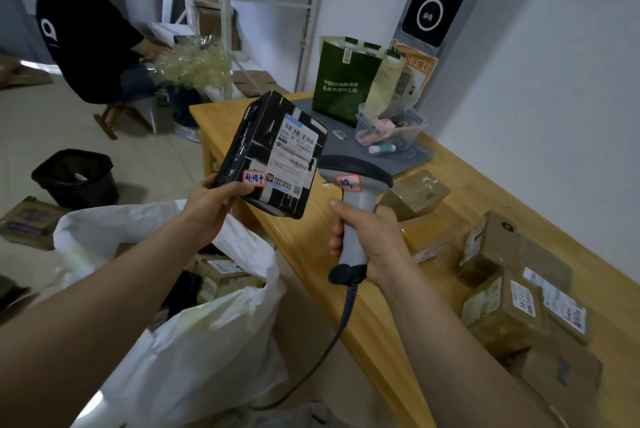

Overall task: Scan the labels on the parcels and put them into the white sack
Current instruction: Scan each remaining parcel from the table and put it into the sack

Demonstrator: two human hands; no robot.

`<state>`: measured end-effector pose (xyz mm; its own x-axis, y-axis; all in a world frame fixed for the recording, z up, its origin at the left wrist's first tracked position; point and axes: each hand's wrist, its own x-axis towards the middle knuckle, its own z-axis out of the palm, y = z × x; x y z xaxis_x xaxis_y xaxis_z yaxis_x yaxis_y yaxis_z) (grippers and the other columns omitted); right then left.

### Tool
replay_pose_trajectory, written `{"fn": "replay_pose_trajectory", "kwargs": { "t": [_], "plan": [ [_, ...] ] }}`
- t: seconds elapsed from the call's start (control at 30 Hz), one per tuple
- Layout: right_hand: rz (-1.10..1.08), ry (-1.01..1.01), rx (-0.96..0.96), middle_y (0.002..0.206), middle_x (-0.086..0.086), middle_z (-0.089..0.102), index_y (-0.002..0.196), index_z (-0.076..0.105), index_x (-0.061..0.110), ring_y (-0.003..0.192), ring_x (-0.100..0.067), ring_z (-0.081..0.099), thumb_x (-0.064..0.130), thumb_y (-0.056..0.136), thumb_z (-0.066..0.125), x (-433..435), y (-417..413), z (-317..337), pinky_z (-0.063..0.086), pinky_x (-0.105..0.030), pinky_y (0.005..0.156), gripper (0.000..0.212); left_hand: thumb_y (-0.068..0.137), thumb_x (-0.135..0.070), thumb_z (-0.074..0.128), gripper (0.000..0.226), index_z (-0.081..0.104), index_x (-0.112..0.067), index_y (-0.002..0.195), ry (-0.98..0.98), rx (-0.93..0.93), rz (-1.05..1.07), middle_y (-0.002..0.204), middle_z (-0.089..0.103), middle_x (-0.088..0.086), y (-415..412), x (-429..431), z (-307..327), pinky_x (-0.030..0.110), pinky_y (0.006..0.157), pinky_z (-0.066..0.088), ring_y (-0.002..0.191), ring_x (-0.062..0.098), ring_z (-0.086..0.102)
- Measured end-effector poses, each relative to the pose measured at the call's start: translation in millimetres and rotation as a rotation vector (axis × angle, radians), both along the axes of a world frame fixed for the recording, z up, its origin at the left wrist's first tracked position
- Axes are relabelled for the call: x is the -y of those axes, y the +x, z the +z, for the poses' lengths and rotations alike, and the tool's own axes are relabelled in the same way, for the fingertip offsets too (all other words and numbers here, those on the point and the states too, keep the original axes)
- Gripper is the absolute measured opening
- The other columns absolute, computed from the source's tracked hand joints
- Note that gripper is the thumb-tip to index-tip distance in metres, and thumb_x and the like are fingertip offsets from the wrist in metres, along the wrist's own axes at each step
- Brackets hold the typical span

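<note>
My left hand (211, 206) grips the lower left corner of a black parcel (256, 137), held up in the air with its white label facing me. Just right of it, my right hand (367, 240) is wrapped round the handle of a grey barcode scanner (356, 185), whose dark head points at the parcel. The white sack (194, 341) stands open on the floor below my left arm, with several parcels inside. More brown cardboard parcels (502, 296) lie on the wooden table (346, 289) at the right.
A green bag (343, 85) and a clear tub (391, 130) sit on a grey mat at the table's far end. A black bin (76, 178) and a flat parcel (27, 220) are on the floor at left. A seated person in black (83, 36) works beyond.
</note>
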<state>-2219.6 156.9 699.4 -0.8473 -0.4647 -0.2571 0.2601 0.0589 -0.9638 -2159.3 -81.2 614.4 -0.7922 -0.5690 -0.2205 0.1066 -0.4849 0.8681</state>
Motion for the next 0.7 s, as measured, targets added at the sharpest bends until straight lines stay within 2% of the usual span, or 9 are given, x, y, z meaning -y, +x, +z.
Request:
{"fn": "replay_pose_trajectory", "kwargs": {
  "t": [0.13, 0.23, 0.3, 0.37, 0.4, 0.47, 0.57, 0.63, 0.7],
  "plan": [
    [0.042, -0.006, 0.028, 0.053, -0.005, 0.059, 0.088, 0.055, 0.008, 0.043, -0.018, 0.056, 0.018, 0.085, 0.072, 9.4, 0.7, -8.7, 0.049, -0.027, 0.044, 0.021, 0.056, -0.018, 0.083, 0.06, 0.061, -0.005, 0.111, -0.007, 0.079, 0.148, 0.105, 0.071, 0.01, 22.4, 24.2, -2.8, 0.024, 0.073, 0.055, 0.098, 0.022, 0.069],
    [0.08, 0.032, 0.104, 0.055, -0.008, 0.057, 0.086, 0.055, 0.008, 0.044, -0.019, 0.054, 0.017, 0.085, 0.072, 23.2, 3.5, -23.0, 0.048, -0.028, 0.045, 0.019, 0.064, -0.033, 0.083, 0.069, 0.056, -0.005, 0.121, -0.16, 0.396, 0.299, 0.112, 0.065, 0.011, 47.9, 56.3, -17.8, 0.034, 0.092, 0.049, 0.104, 0.024, 0.062],
    [0.1, 0.057, 0.139, 0.055, -0.009, 0.056, 0.084, 0.054, 0.007, 0.043, -0.019, 0.053, 0.015, 0.085, 0.071, 32.7, 4.8, -34.7, 0.046, -0.027, 0.045, 0.019, 0.058, -0.044, 0.084, 0.079, 0.054, -0.004, 0.119, -0.242, 0.659, 0.314, 0.11, 0.063, 0.013, 65.4, 72.1, -27.0, 0.039, 0.09, 0.05, 0.099, 0.027, 0.061],
    [0.11, 0.09, 0.147, 0.053, -0.008, 0.056, 0.08, 0.055, 0.006, 0.042, -0.019, 0.053, 0.015, 0.085, 0.071, 40.6, 5.9, -45.5, 0.046, -0.027, 0.044, 0.019, 0.053, -0.048, 0.084, 0.074, 0.059, -0.006, 0.109, -0.329, 0.803, 0.26, 0.105, 0.064, 0.015, 78.5, 78.4, -34.1, 0.042, 0.083, 0.052, 0.094, 0.031, 0.061],
    [0.112, 0.102, 0.151, 0.052, -0.008, 0.056, 0.077, 0.055, 0.006, 0.042, -0.019, 0.054, 0.015, 0.085, 0.071, 43.6, 6.5, -50.2, 0.046, -0.027, 0.044, 0.02, 0.053, -0.048, 0.085, 0.071, 0.061, -0.006, 0.105, -0.39, 0.862, 0.214, 0.104, 0.065, 0.017, 83.5, 79.0, -38.1, 0.044, 0.085, 0.052, 0.095, 0.033, 0.062],
    [0.112, 0.118, 0.171, 0.053, -0.008, 0.057, 0.076, 0.056, 0.006, 0.043, -0.02, 0.055, 0.015, 0.084, 0.072, 47.2, 6.7, -58.2, 0.046, -0.028, 0.045, 0.02, 0.061, -0.04, 0.086, 0.062, 0.063, -0.002, 0.105, -0.462, 0.935, 0.147, 0.107, 0.065, 0.02, 90.7, 77.9, -46.6, 0.048, 0.086, 0.052, 0.102, 0.038, 0.061],
    [0.099, 0.133, 0.206, 0.052, -0.008, 0.058, 0.077, 0.056, 0.006, 0.043, -0.02, 0.055, 0.014, 0.084, 0.072, 47.3, 4.3, -66.5, 0.047, -0.027, 0.045, 0.02, 0.067, -0.025, 0.085, 0.045, 0.062, -0.008, 0.102, -0.41, 0.896, -0.037, 0.096, 0.068, 0.014, 97.1, 74.4, -63.8, 0.035, 0.068, 0.052, 0.092, 0.03, 0.065],
    [0.079, 0.133, 0.231, 0.052, -0.008, 0.056, 0.077, 0.055, 0.006, 0.042, -0.02, 0.054, 0.013, 0.084, 0.072, 44.0, 1.5, -70.9, 0.046, -0.027, 0.044, 0.02, 0.071, -0.012, 0.082, 0.04, 0.063, -0.007, 0.106, -0.294, 0.867, -0.153, 0.1, 0.068, 0.017, 98.9, 72.4, -78.8, 0.04, 0.078, 0.056, 0.092, 0.03, 0.066],
    [0.058, 0.14, 0.244, 0.052, -0.008, 0.056, 0.081, 0.054, 0.006, 0.041, -0.02, 0.054, 0.013, 0.084, 0.072, 38.8, -1.9, -75.0, 0.046, -0.027, 0.044, 0.02, 0.078, -0.003, 0.074, 0.035, 0.063, -0.007, 0.111, -0.322, 0.896, -0.198, 0.106, 0.065, 0.018, 98.4, 66.4, -95.9, 0.045, 0.091, 0.052, 0.095, 0.031, 0.064]
  ]
}}
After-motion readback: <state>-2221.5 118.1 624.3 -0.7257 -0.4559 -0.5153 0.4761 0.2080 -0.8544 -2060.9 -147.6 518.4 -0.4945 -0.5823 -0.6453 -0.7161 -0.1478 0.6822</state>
